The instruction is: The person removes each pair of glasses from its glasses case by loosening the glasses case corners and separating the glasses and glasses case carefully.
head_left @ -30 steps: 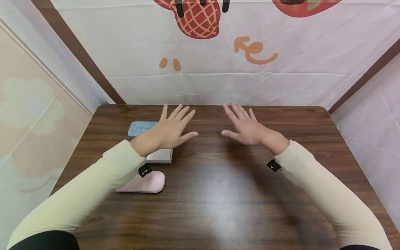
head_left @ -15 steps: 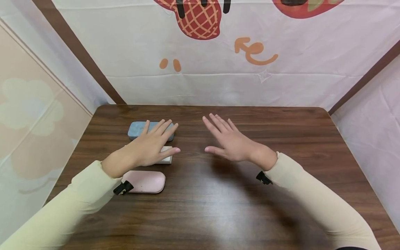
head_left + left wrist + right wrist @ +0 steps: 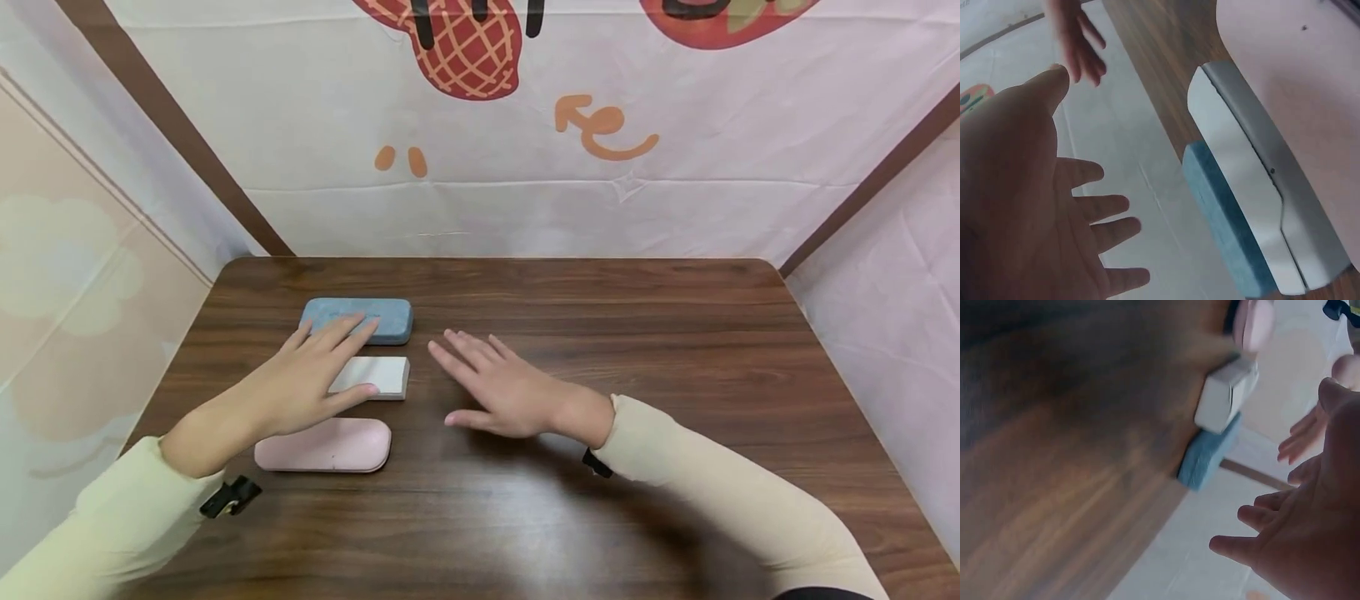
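Note:
Three cases lie in a column on the left half of the table: a blue case (image 3: 390, 321) at the back, a white box (image 3: 386, 377) in the middle, a pink case (image 3: 337, 446) nearest me. Above them hovers my left hand (image 3: 296, 383), fingers spread, hiding parts of all three. My right hand (image 3: 510, 387) is held over the table to the right of the white box, its fingers straight and holding nothing. In the left wrist view, the white box (image 3: 1235, 156) shows a seam along its side, and my left palm (image 3: 1022, 206) is apart from it.
The dark wood-grain table (image 3: 637, 350) ends at a white printed curtain (image 3: 525, 208) at the back. More printed cloth (image 3: 82, 292) hangs at the left side. A small black camera (image 3: 230, 497) sits at my left wrist.
Both hands have moved left and closer to me, the left one from right of the cases to over them. More of the blue and pink cases shows now.

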`<act>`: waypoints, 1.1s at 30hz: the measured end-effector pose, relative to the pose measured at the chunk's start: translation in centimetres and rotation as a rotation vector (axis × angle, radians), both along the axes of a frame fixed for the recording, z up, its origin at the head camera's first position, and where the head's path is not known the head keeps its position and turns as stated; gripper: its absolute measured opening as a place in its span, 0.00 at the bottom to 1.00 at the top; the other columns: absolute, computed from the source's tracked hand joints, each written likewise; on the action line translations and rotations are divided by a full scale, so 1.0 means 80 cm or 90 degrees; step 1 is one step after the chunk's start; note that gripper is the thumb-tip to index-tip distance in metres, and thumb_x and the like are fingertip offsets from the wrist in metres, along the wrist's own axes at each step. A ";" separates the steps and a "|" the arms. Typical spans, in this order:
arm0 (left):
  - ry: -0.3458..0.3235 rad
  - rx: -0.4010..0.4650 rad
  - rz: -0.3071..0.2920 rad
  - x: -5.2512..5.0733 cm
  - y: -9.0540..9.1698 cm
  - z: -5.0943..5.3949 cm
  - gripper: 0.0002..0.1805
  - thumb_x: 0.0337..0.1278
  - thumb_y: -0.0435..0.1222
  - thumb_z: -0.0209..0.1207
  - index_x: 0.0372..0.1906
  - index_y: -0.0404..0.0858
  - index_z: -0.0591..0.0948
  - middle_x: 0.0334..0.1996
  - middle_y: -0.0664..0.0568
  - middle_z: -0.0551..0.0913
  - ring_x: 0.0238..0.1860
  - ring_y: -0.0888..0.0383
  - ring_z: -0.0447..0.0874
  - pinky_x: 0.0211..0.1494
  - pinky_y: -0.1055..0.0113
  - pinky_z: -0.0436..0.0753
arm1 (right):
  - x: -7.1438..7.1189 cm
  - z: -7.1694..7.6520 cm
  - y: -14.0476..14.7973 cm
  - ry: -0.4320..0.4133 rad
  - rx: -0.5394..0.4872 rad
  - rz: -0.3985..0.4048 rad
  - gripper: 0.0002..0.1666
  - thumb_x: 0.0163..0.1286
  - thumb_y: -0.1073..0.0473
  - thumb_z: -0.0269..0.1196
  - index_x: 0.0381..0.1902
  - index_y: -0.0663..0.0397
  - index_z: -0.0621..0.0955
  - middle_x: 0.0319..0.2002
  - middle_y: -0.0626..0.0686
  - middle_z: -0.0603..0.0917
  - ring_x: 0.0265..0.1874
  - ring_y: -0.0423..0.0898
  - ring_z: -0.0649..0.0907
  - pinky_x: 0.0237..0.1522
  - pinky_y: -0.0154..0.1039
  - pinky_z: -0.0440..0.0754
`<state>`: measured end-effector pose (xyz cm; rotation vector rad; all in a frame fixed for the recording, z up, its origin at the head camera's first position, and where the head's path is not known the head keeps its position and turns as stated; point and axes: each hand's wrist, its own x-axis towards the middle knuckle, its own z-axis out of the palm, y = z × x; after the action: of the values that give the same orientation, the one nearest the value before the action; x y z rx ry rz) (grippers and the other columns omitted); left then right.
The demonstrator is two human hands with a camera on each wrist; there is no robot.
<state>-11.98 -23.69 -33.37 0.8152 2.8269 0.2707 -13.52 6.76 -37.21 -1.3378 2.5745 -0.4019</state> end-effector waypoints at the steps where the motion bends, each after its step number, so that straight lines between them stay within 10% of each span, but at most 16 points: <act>1: -0.001 -0.002 0.000 0.003 -0.004 0.000 0.44 0.73 0.59 0.52 0.80 0.36 0.56 0.78 0.36 0.57 0.77 0.36 0.54 0.72 0.30 0.49 | 0.003 -0.002 -0.004 -0.001 0.003 0.006 0.52 0.78 0.35 0.52 0.83 0.49 0.41 0.82 0.60 0.44 0.80 0.53 0.47 0.76 0.60 0.49; 10: 0.021 0.016 0.012 0.024 -0.037 -0.004 0.37 0.70 0.57 0.58 0.71 0.35 0.73 0.66 0.35 0.75 0.65 0.32 0.73 0.65 0.33 0.67 | 0.023 -0.019 -0.038 0.012 -0.039 0.055 0.42 0.79 0.38 0.53 0.79 0.56 0.60 0.74 0.54 0.67 0.73 0.48 0.66 0.72 0.46 0.65; 17: -0.041 0.044 0.072 0.039 -0.064 -0.007 0.36 0.61 0.60 0.65 0.63 0.39 0.78 0.56 0.44 0.82 0.54 0.42 0.83 0.50 0.41 0.80 | 0.035 -0.025 -0.058 0.007 -0.033 0.076 0.40 0.79 0.38 0.54 0.76 0.57 0.65 0.69 0.52 0.74 0.69 0.45 0.71 0.70 0.37 0.66; 30: -0.072 0.085 0.032 0.052 -0.106 -0.059 0.44 0.32 0.49 0.82 0.60 0.37 0.80 0.57 0.42 0.80 0.59 0.37 0.78 0.55 0.41 0.76 | 0.050 -0.045 -0.089 -0.005 0.015 0.049 0.43 0.74 0.35 0.58 0.75 0.55 0.67 0.64 0.50 0.75 0.63 0.42 0.75 0.59 0.33 0.76; 33: -0.040 0.099 0.015 0.054 -0.111 -0.072 0.43 0.29 0.44 0.84 0.59 0.37 0.80 0.56 0.43 0.80 0.58 0.39 0.77 0.58 0.55 0.77 | 0.052 -0.050 -0.094 0.000 0.025 0.041 0.44 0.73 0.34 0.60 0.75 0.56 0.67 0.63 0.49 0.76 0.62 0.41 0.75 0.58 0.33 0.77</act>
<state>-7.67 -32.54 -39.16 0.7891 2.7848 0.5154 -9.36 -0.74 -41.21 -1.4031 2.5187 -0.3391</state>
